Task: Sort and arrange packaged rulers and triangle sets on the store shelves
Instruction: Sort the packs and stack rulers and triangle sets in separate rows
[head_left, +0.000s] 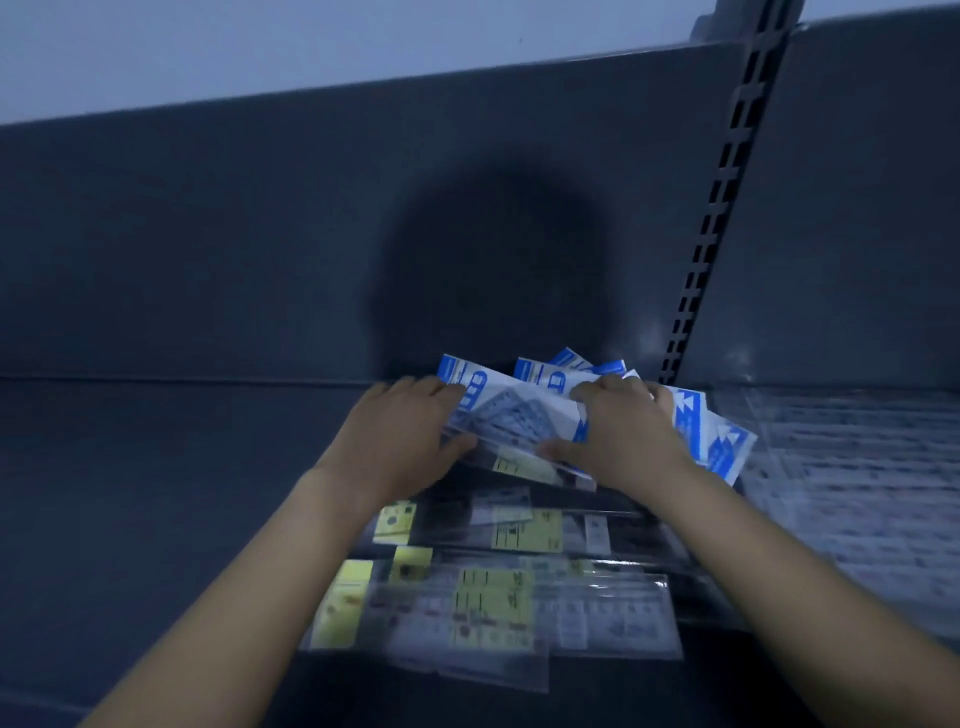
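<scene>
The left hand (410, 436) and right hand (623, 431) each clasp an end of the fanned blue-and-white packs (519, 413), fingers on top, thumbs beneath, at the back of the grey shelf (156, 493). Nearer than the grip lie clear ruler sleeves (493, 603) with yellow labels, blurred; to its right are more clear packets (857, 493), print unreadable. Behind it stands the back panel (234, 234) with a round shadow (488, 270), a slotted post (727, 182), and pale wall (260, 41) above.

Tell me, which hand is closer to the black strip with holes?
Right. The right hand grips the blue-and-white packets just left of the slotted upright; the left hand grips their other end, farther away.
</scene>
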